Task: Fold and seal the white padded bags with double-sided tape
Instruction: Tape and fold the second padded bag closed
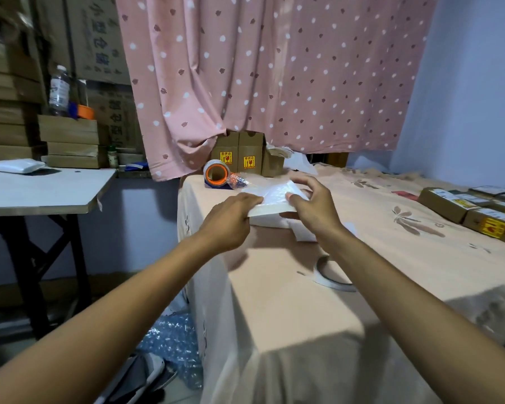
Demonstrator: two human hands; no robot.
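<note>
Left hand (231, 221) pinches the white padded bag (274, 196); right hand (312, 207) grips it just beside, with the tape roll (328, 280) below the right wrist.

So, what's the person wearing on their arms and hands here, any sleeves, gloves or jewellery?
Nothing visible: the left hand and right hand are ungloved, with no rings showing, and both forearms are bare to the frame edge, without sleeves, watch or bracelet.
</note>
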